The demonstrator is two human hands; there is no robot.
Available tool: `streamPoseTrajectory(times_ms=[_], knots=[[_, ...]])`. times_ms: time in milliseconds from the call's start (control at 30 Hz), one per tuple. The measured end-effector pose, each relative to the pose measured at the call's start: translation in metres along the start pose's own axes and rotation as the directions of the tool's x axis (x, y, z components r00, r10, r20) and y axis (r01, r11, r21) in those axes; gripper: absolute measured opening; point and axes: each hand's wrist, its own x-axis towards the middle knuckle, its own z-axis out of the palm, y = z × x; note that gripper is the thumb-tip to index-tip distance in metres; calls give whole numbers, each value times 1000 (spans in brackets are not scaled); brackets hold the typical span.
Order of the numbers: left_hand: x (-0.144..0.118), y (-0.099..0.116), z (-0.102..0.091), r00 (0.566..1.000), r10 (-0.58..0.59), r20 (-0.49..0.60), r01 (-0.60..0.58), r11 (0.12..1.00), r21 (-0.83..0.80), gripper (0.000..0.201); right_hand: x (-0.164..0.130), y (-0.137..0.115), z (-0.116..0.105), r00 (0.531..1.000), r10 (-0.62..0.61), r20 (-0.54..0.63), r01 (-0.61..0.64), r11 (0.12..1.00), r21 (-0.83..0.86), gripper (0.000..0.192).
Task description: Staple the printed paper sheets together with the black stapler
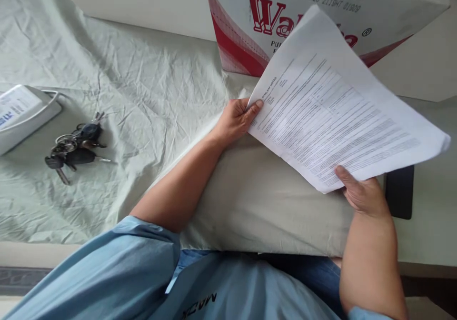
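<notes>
A printed sheaf of paper (321, 105) is held up at a tilt, its text side toward me. My left hand (239, 120) grips its left edge, thumb on the front and fingers behind. The lower edge is pinched by my right hand (362, 191), whose thumb lies on the print while the other fingers are mostly hidden behind. The paper's far corner overlaps the lettering of a white and red carton (232, 44).
The table has a wrinkled pale green cloth (160, 82). At the left lie a bunch of keys (76, 146) and a white box-shaped item (24, 115) with a cord or strap. A dark flat object (400, 194) shows beside my right hand.
</notes>
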Motion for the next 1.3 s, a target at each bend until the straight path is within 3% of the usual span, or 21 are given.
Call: streamPoseTrajectory(times_ms=[100,167,233,300,400,467,533,600,667,833,900,1000,1133,1233,1300], knots=[[-2,10,-2,997,-15,77,17,1000,-21,83,1,-8,-29,985,169,34,-170,984,60,62],[-5,19,-4,982,-39,184,44,999,-28,86,4,-15,-54,986,101,-133,-82,987,141,75],[-8,29,-4,941,-89,327,97,995,-8,86,5,-21,-74,962,60,-268,-17,987,160,88],[-9,37,-5,870,-146,471,136,989,56,84,4,-24,-82,961,65,-267,-24,988,156,90],[-8,44,-3,780,-199,593,126,979,163,76,-2,-25,-68,990,116,-80,-105,985,137,90],[-6,46,-2,756,-205,622,107,976,192,72,-6,-23,-46,985,156,71,-163,980,111,89],[-5,47,0,745,-206,634,100,975,199,71,-8,-20,-24,972,183,145,-195,978,75,76],[-6,47,1,758,-219,614,127,974,190,71,-8,-16,-6,976,198,90,-202,979,38,62],[-7,45,2,797,-254,548,203,967,154,65,-6,-11,4,982,190,2,-190,982,15,56],[-8,32,7,905,-270,328,315,944,-93,65,3,-2,9,962,169,-215,-144,981,126,58],[-7,30,11,923,-282,262,324,936,-135,52,4,-1,10,951,158,-265,-118,980,160,60],[-6,36,19,922,-318,219,339,938,-65,27,3,-2,14,959,128,-252,-93,985,145,61],[-7,46,24,921,-343,183,343,939,36,44,-1,-7,17,974,136,-184,-123,989,81,61],[-8,44,23,924,-329,198,324,944,55,44,0,-9,15,968,116,-221,-118,993,2,65],[-8,39,21,931,-304,202,305,952,26,40,1,-8,14,979,102,-177,-113,992,-53,71]])
